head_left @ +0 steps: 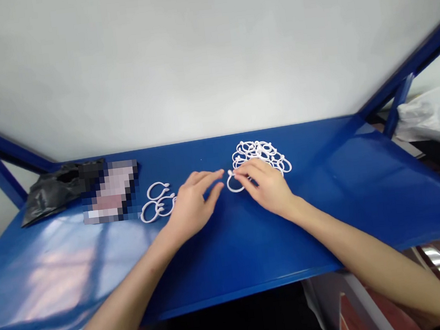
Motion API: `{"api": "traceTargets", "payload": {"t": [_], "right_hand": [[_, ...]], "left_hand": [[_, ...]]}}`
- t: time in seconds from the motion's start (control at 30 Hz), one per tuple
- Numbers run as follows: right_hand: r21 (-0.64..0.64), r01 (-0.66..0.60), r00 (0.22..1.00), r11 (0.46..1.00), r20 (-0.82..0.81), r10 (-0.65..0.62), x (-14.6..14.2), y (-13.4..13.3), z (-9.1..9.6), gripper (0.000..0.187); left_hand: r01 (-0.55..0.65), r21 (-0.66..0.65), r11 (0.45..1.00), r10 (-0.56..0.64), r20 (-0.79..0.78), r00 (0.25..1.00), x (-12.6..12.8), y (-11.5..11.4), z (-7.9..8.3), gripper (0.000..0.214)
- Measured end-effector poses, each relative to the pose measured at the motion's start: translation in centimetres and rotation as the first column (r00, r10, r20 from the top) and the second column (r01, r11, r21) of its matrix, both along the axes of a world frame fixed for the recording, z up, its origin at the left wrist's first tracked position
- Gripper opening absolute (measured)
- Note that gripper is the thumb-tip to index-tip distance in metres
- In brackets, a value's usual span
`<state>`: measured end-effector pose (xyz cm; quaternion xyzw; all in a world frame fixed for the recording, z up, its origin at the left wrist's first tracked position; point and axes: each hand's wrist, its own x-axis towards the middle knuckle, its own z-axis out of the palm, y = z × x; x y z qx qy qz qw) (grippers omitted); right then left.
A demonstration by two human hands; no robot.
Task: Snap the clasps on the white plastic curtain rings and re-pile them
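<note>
In the middle of the blue table, my right hand (264,184) pinches a white ring (234,189) that has a small knob at its top. My left hand (196,199) faces it from the left, thumb and fingers apart with nothing between them. Behind my right hand lies a heap of similar white rings (261,149), partly hidden by that hand. A few more loose white rings (150,212) lie left of my left hand, one of them partly covered by it.
The glossy blue table (230,254) has a white panel (200,61) behind it and blue frame bars at both sides. A black plastic bag (54,192) and a pixelated flat object (114,190) lie at left. Beyond the right edge is a clear plastic bag (432,114).
</note>
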<state>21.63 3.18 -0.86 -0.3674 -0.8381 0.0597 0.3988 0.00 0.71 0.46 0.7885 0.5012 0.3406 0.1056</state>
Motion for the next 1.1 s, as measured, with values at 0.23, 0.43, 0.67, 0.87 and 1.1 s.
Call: {"api": "traceTargets", "payload": {"t": [0.23, 0.43, 0.67, 0.87, 1.1], "right_hand": [[-0.027, 0.333, 0.939, 0.943, -0.082, -0.334, 3.9, 4.4, 0.3, 0.017], [-0.197, 0.394, 0.894, 0.898, -0.143, -0.423, 5.3, 5.8, 0.2, 0.012], [-0.181, 0.378, 0.911, 0.908, -0.099, -0.400, 3.8, 5.8, -0.1, 0.013], [-0.115, 0.390, 0.916, 0.914, -0.052, -0.397, 3.5, 5.8, -0.2, 0.015], [0.024, 0.331, 0.942, 0.943, -0.061, -0.330, 3.6, 4.7, 0.0, 0.013]], "left_hand": [[-0.397, -0.001, 0.918, 0.336, -0.531, 0.778, -7.8, 3.1, 0.5, 0.042], [-0.423, -0.148, 0.894, 0.269, -0.578, 0.770, -10.4, 4.4, -0.8, 0.042], [-0.322, -0.255, 0.912, 0.140, -0.543, 0.828, -11.5, 4.3, 0.0, 0.049], [-0.250, -0.274, 0.929, 0.060, -0.553, 0.831, -13.0, 4.3, -0.4, 0.048], [-0.308, -0.195, 0.931, 0.167, -0.521, 0.837, -11.5, 4.5, 0.0, 0.035]]}}
